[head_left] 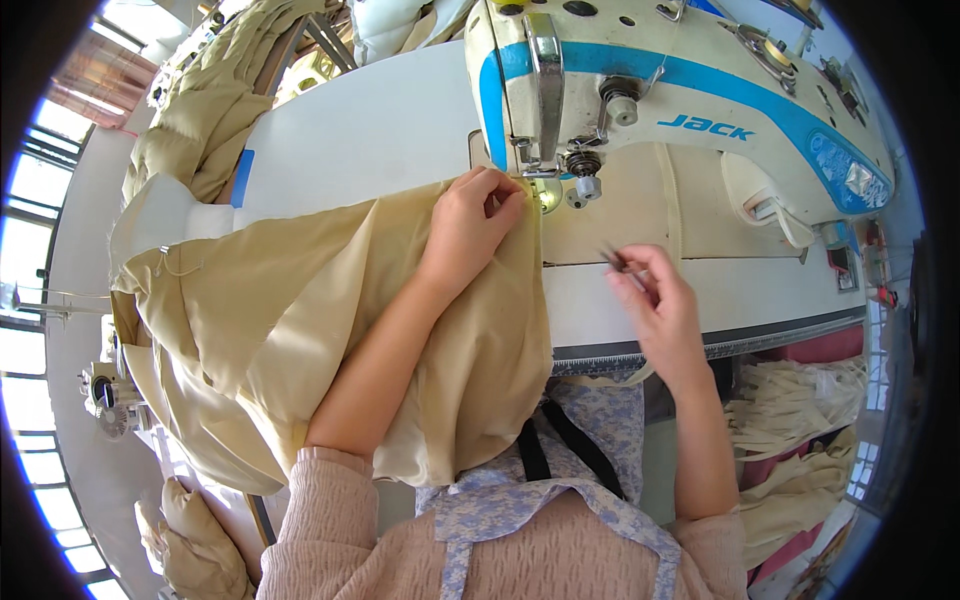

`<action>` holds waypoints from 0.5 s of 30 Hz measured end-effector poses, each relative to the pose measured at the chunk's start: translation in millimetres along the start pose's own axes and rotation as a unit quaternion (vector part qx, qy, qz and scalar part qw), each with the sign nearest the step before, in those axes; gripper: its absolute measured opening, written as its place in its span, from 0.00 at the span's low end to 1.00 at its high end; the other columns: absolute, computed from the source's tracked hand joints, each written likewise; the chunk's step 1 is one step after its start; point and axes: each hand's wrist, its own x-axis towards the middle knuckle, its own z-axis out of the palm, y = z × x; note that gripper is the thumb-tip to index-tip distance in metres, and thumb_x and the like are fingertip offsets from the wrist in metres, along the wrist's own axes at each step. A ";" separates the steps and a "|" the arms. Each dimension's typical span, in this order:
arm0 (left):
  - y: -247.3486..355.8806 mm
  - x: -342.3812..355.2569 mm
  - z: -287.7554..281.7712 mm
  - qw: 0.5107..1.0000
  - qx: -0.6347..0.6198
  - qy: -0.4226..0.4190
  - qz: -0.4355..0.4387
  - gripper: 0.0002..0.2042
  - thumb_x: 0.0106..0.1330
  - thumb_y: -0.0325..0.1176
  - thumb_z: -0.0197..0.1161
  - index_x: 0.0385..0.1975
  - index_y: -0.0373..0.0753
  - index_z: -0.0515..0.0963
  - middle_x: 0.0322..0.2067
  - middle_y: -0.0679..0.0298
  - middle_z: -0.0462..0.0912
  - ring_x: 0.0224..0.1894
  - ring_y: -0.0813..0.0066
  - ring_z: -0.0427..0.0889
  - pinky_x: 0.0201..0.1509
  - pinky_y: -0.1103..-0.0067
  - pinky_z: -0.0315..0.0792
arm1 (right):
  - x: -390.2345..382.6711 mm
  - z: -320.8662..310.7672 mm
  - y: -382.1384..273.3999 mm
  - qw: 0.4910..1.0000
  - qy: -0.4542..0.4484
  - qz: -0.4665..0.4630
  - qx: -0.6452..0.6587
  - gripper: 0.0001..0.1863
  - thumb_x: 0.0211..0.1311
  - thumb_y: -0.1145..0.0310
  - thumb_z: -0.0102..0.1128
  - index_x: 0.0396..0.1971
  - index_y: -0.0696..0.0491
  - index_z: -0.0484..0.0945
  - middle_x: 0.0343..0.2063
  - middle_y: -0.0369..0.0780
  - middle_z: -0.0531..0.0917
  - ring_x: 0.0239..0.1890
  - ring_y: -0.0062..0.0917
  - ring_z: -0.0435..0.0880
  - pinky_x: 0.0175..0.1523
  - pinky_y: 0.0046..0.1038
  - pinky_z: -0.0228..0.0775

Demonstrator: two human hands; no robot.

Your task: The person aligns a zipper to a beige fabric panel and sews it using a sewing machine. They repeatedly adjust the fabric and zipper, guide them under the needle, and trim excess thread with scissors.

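Note:
A large piece of beige fabric (290, 265) spreads over the left part of the sewing table and drapes off its front edge. My left hand (470, 225) rests on it, fingers closed at the cloth's upper right corner, right beside the presser foot of a white and blue sewing machine (625, 70). To the right of the fabric, my right hand (655, 310) is raised over the table, closed around a small dark pointed metal tool (618, 258). Motion blurs its tip, so its exact kind is unclear. A small lamp (548, 193) lights the needle area.
The white tabletop (360, 120) has a ruler strip (770, 335) along its front edge. A zipper-like tape (672, 200) runs under the machine arm. More beige cloth is piled at the back left (200, 130) and in bundles (800, 400) at the lower right.

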 end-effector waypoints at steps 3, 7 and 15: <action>8.0 0.2 -9.7 0.997 -0.047 -0.047 -0.035 0.08 0.66 0.30 0.67 0.38 0.32 0.82 0.30 0.65 0.82 0.30 0.80 0.75 0.38 0.80 0.73 | -1.1 41.5 -14.0 0.995 -0.053 -0.088 -0.013 0.17 0.68 0.64 0.65 0.51 0.55 0.73 0.46 0.47 0.85 0.38 0.37 0.88 0.40 0.34 0.80; 16.0 -1.5 -13.5 0.988 -0.031 -0.128 -0.079 0.06 0.62 0.30 0.67 0.33 0.33 0.81 0.30 0.59 0.82 0.30 0.68 0.79 0.39 0.73 0.75 | -0.8 85.1 -22.1 0.982 -0.102 -0.153 -0.048 0.17 0.67 0.62 0.64 0.45 0.57 0.71 0.55 0.48 0.80 0.37 0.36 0.88 0.36 0.34 0.80; -0.2 -1.3 -2.8 0.996 0.070 -0.006 0.047 0.08 0.65 0.32 0.67 0.36 0.33 0.82 0.30 0.57 0.80 0.32 0.65 0.81 0.40 0.72 0.75 | -5.7 93.4 -24.0 0.949 -0.031 -0.255 -0.181 0.17 0.61 0.64 0.70 0.40 0.55 0.72 0.59 0.43 0.76 0.32 0.28 0.87 0.30 0.29 0.78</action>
